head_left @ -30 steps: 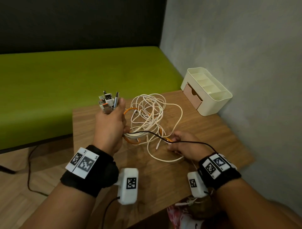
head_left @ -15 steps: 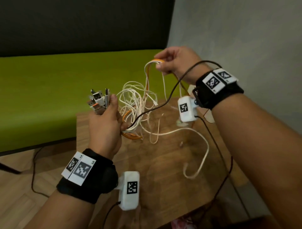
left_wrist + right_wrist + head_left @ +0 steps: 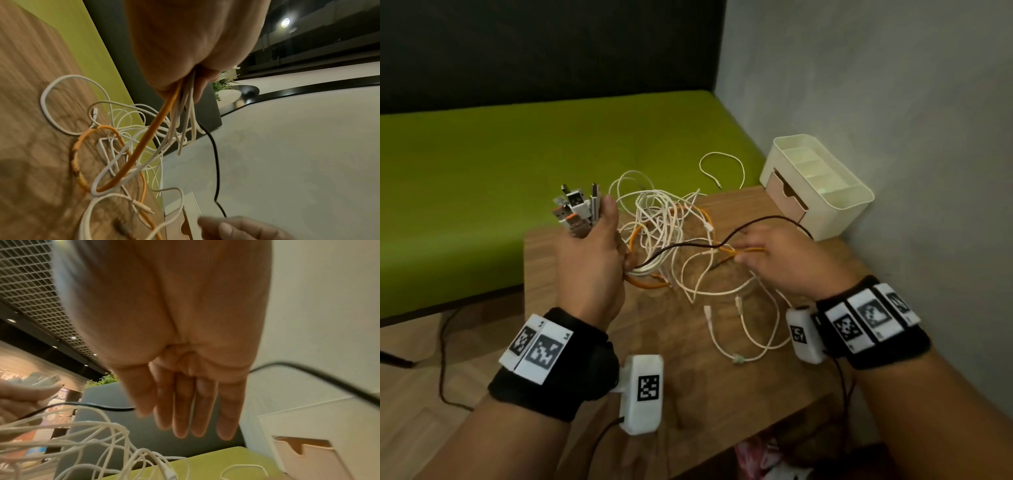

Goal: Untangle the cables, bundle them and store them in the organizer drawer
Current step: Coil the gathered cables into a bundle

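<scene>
My left hand (image 3: 589, 263) is raised above the wooden table (image 3: 688, 394) and grips a bunch of USB plugs (image 3: 577, 212). The plugs stick up out of its fist. From its underside (image 3: 185, 48) hang several white cables (image 3: 664, 233), an orange cable (image 3: 144, 146) and a black cable (image 3: 756, 224), all tangled on the table. My right hand (image 3: 774, 260) hovers low over the tangle's right side, near a stretch of orange cable. Its fingers (image 3: 203, 410) are straight and hold nothing. The black cable (image 3: 308, 373) passes beside it.
A cream organizer (image 3: 852, 202) stands at the table's far right corner against the grey wall, its tan drawer (image 3: 786, 195) facing the tangle. A green bench (image 3: 482, 171) runs behind and left of the table. One white cable loop (image 3: 722, 168) reaches over the table's far edge.
My right hand lifted a loop of orange and white cable high, then came back down to the table and let it go. The left hand kept its grip on the plugs.
</scene>
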